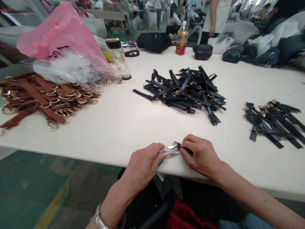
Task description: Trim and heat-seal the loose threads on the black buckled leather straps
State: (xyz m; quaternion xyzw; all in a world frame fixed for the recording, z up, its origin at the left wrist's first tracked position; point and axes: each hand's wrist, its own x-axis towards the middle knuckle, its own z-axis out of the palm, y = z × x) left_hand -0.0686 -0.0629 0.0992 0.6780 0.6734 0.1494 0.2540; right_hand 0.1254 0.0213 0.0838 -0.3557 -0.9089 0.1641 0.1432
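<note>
At the near edge of the white table (124, 127) my left hand (143, 165) is closed around small pink-handled snips (168, 150), blades pointing right. My right hand (201, 156) pinches a black strap with a gold buckle (177, 144), held right at the blade tips. A heap of black buckled straps (186, 92) lies in the middle of the table. A smaller bundle of black straps (274, 122) rests to the right.
Brown straps with gold rings (40, 98) are piled at the left under pink and clear plastic bags (64, 41). A clear bottle (119, 58), an orange drink bottle (181, 39) and black bags stand at the back. Another person (216, 17) stands beyond the table.
</note>
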